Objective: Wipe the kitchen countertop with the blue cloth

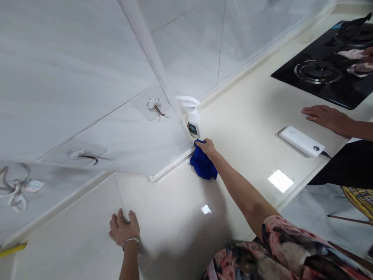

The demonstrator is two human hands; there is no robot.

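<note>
My right hand (206, 146) grips a blue cloth (203, 163) at the corner where the wall panel meets the counter. The cloth hangs in folds onto the pale countertop (166, 210). Just behind it stands a white pump bottle (193, 118) with a dark label, close against the panel's edge. My left hand (124, 228), with a bangle at the wrist, rests on the counter at lower left. Its fingers are spread and nothing is in them.
A co-worker's hand (325, 116) lies on the counter at right, beside a white power bank (302, 140) with a cable. Behind is a black gas stove (317, 72), where another hand holds a pale cloth (352, 53). Clear hooks (154, 105) stick out from the wall.
</note>
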